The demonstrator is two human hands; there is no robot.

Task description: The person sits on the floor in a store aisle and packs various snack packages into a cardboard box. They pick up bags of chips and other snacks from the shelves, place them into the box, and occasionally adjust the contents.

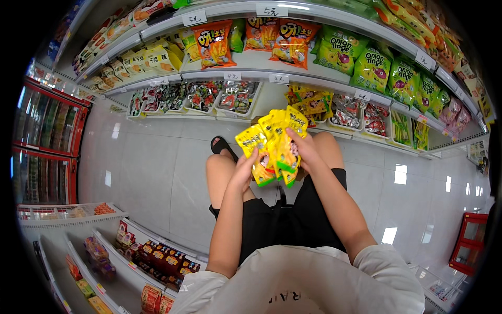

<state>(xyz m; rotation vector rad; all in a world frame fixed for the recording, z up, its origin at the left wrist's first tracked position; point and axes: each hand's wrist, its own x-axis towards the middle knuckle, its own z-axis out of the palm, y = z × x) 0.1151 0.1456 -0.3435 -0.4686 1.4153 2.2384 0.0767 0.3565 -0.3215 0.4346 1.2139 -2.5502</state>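
Observation:
Several yellow snack packets with green ends are fanned out between my two hands, above my lap. My left hand grips the packets at the left side, its thumb on the front of one. On the right side my right hand holds more of them, fingers across the upper part of a packet. Just beyond, a bin on the bottom shelf holds similar yellow packets. White plastic trays of small wrapped snacks stand to its left, and another tray of silver and red packets to its right.
Above the trays, a white shelf bears orange chip bags and green onion ring bags. Red-framed glass-door coolers stand at the left. Behind me on the left is another shelf unit with dark red packages. Grey floor tiles show around my legs.

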